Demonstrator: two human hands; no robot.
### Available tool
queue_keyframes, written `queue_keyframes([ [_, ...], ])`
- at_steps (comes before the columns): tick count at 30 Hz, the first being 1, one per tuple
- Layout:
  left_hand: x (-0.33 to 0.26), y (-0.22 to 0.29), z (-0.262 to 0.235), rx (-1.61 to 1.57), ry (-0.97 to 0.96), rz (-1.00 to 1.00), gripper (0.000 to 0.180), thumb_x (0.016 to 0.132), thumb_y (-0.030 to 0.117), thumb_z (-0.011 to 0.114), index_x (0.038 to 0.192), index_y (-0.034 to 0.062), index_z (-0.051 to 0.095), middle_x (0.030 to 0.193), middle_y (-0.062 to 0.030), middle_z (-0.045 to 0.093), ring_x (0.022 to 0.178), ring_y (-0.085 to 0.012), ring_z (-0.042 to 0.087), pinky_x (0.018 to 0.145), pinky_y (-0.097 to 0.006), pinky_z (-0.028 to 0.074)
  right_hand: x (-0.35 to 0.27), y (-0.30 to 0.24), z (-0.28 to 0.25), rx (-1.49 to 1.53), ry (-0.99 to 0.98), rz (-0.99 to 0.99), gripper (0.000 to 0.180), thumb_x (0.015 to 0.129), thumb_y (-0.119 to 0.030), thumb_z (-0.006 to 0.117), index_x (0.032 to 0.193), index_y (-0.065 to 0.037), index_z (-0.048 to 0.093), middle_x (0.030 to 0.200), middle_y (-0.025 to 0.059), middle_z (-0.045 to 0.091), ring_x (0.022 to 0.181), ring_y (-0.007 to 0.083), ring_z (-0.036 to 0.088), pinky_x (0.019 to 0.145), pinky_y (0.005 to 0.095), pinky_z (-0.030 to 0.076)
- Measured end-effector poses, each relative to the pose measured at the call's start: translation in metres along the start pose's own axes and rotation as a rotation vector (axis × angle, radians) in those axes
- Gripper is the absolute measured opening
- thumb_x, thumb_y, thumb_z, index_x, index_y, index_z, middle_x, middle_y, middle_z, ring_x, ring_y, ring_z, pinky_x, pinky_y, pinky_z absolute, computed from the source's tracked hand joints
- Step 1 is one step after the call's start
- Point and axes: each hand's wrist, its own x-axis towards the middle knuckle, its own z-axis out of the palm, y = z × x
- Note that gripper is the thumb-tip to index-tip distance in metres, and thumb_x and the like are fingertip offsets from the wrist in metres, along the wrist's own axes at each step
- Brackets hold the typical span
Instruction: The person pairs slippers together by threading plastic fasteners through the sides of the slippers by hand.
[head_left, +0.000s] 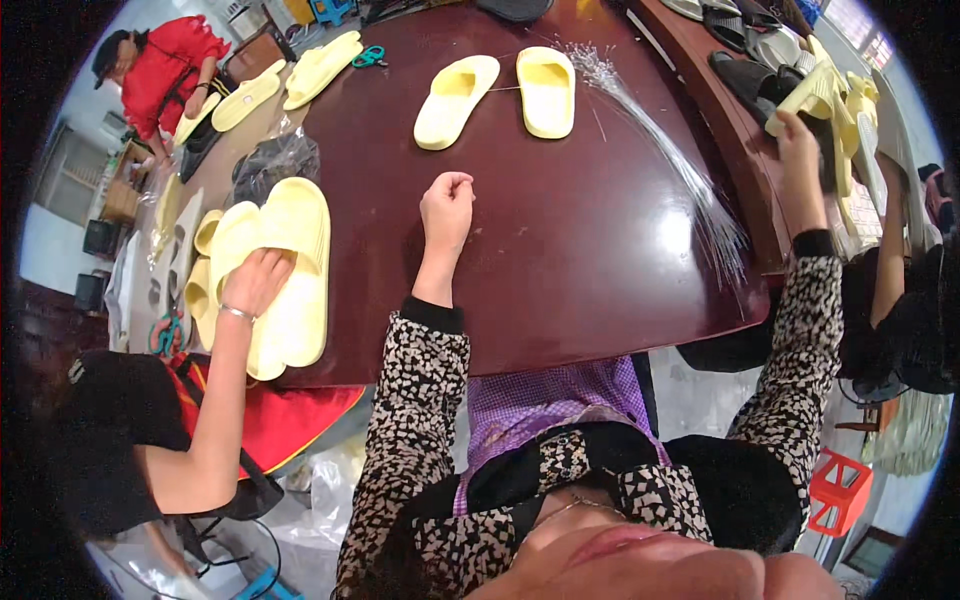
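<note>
Over the dark red table, my left hand is closed with its fingers curled; I cannot make out whether anything small is in it. Beyond it lie two pale yellow slippers, a tilted left one and a straighter right one, with a thin strand running between them. Out at the far right, my right hand is gripping another yellow slipper among a pile of footwear. A bundle of thin clear strands fans along the table's right side, between my two hands.
At the left, a co-worker's hand rests on a pair of yellow slippers. Teal scissors lie at the back. A person in red works at the far left. Dark shoes crowd the right-hand ledge; a red stool stands below.
</note>
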Motion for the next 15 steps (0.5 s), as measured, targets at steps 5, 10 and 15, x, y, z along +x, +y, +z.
queue_keyframes([
  [5,-0.004,0.012,0.015,-0.046,-0.029,-0.004,0.012,0.087,0.009,0.054,0.091,0.0021,0.062,0.072,-0.0001,0.058,0.057,-0.0044,0.050,0.049,-0.020,0.041,-0.064,-0.030,0.003,0.047,-0.087,-0.201,0.020,0.082,-0.011,0.060,0.099,0.000,0.064,0.091,0.0162,0.067,0.087,0.0236,0.065,0.077,0.0310,0.049],
  [10,-0.006,0.025,0.021,-0.056,-0.066,-0.027,0.011,0.088,0.009,0.054,0.091,0.0022,0.062,0.072,0.0004,0.057,0.057,-0.0041,0.049,0.049,-0.019,0.041,-0.094,-0.047,0.022,0.100,-0.407,-0.070,0.021,0.081,-0.014,0.062,0.096,0.001,0.064,0.088,0.0171,0.066,0.086,0.0263,0.065,0.076,0.0323,0.049],
  [15,-0.012,0.025,0.046,-0.036,-0.136,0.024,0.011,0.088,0.009,0.055,0.091,0.0023,0.063,0.073,0.0002,0.058,0.057,-0.0041,0.050,0.050,-0.019,0.041,-0.103,-0.028,0.046,0.036,-0.404,-0.176,0.025,0.079,-0.017,0.064,0.096,0.001,0.064,0.088,0.0173,0.065,0.087,0.0308,0.063,0.077,0.0365,0.048],
])
